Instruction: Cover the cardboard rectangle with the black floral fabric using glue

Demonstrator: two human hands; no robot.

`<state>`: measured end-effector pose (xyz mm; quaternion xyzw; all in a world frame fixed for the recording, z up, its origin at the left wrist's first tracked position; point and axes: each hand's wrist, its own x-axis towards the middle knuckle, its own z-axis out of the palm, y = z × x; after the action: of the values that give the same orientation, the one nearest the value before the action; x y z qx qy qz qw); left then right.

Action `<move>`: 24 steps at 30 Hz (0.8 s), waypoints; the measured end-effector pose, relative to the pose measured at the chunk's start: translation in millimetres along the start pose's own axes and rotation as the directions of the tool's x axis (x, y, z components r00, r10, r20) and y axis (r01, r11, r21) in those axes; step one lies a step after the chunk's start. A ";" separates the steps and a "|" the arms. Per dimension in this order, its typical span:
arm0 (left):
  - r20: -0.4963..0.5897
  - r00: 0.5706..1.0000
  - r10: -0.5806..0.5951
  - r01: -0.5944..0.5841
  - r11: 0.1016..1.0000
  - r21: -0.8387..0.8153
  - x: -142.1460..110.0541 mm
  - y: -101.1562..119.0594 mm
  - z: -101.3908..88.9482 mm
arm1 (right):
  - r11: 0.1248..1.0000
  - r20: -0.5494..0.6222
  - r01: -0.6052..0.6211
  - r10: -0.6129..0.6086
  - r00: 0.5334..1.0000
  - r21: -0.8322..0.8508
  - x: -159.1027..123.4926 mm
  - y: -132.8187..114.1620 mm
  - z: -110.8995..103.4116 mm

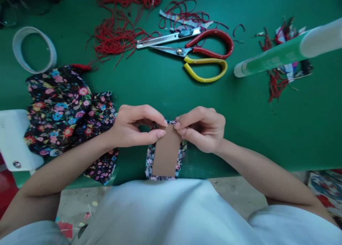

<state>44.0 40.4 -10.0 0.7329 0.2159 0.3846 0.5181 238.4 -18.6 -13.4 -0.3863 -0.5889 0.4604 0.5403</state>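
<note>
A flat brown cardboard rectangle (166, 154) lies on a small piece of dark floral fabric (149, 163), whose edges show around it, near the table's front edge. My left hand (137, 125) grips the top left of the piece, with index fingertip and thumb on the card and the fabric edge. At the top right corner, my right hand (205, 129) pinches the fabric edge, which is folded over the card's top. The other fingers of both hands are curled and partly hidden.
On the green table (133, 84) lie more floral fabric (61, 113), a tape roll (16, 47), red cords (114, 38), a box cutter (165, 38), scissors (208, 56) and scraps (276, 81). A green-and-white tube (280, 56) stands right; a white device (16, 138) is left.
</note>
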 end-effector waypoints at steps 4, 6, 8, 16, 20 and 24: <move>-0.007 1.000 -0.020 0.020 0.999 -0.026 0.8 0.1 -0.7 | 0.999 0.032 -0.041 0.040 0.999 0.013 2.5 -3.9 0.0; -0.002 0.999 -0.044 0.044 0.998 -0.055 0.2 0.4 -0.8 | 0.998 0.045 -0.065 0.065 0.997 0.011 3.7 -5.1 0.0; 0.018 0.996 -0.091 0.092 0.991 -0.095 -1.8 0.2 -0.6 | 0.997 0.048 -0.079 0.078 0.996 0.010 4.5 -6.0 -0.3; 0.285 0.891 -0.355 0.439 0.835 -0.332 -6.7 -2.9 -6.7 | 0.994 0.106 -0.104 0.107 0.989 -0.030 1.7 -7.1 -2.9; 0.466 0.802 -0.374 0.484 0.864 -0.140 3.2 1.6 -11.8 | 0.998 0.205 -0.066 0.063 0.977 0.010 -1.0 -4.9 -1.1; 0.584 0.751 -0.307 0.406 0.913 -0.043 12.3 7.4 -13.2 | 0.998 0.254 -0.056 0.051 0.966 0.015 -0.9 -3.8 -0.2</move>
<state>40.5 54.3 3.2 0.7121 0.1557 0.0603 0.6819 238.8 -20.4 -9.9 -0.3341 -0.6375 0.5269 0.4520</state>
